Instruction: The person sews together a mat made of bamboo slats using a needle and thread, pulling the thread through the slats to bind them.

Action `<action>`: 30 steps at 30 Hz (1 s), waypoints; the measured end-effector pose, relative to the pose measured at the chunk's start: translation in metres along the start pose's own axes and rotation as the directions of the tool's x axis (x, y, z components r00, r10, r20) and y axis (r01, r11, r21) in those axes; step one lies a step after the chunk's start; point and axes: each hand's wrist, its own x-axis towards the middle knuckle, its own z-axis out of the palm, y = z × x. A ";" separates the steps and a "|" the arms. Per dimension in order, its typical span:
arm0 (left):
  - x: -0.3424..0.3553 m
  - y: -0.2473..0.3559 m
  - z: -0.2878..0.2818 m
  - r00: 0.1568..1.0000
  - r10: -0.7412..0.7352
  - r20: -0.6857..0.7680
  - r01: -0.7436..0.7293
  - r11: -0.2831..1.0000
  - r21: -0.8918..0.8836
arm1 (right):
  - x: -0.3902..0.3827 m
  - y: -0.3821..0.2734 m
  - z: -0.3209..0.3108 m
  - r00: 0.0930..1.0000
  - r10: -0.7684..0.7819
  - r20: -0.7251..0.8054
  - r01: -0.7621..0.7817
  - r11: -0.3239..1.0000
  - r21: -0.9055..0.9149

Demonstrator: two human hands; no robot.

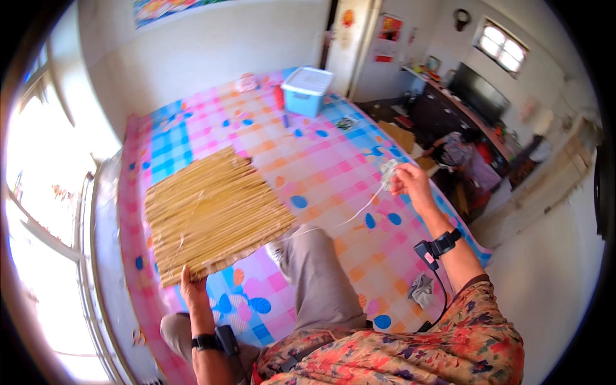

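Straw-yellow stalk mat [218, 215], pink-and-blue checked sheet [263, 138]
Far: light-blue storage box [303, 102]. Near: orange-red floral shirt [443, 346]. Right: white string [360, 212].

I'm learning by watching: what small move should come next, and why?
Perhaps the right hand should draw gently away to tighten the white thread, since that curves loosely from the pale bundle it holds toward the stalk mat, while the left hand grips the mat's near edge and could steady it.
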 end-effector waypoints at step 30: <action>-0.038 0.003 0.020 0.993 0.067 -0.099 -0.062 0.997 0.054 | 0.125 -0.240 0.018 0.800 -0.591 0.098 0.491 0.740 0.459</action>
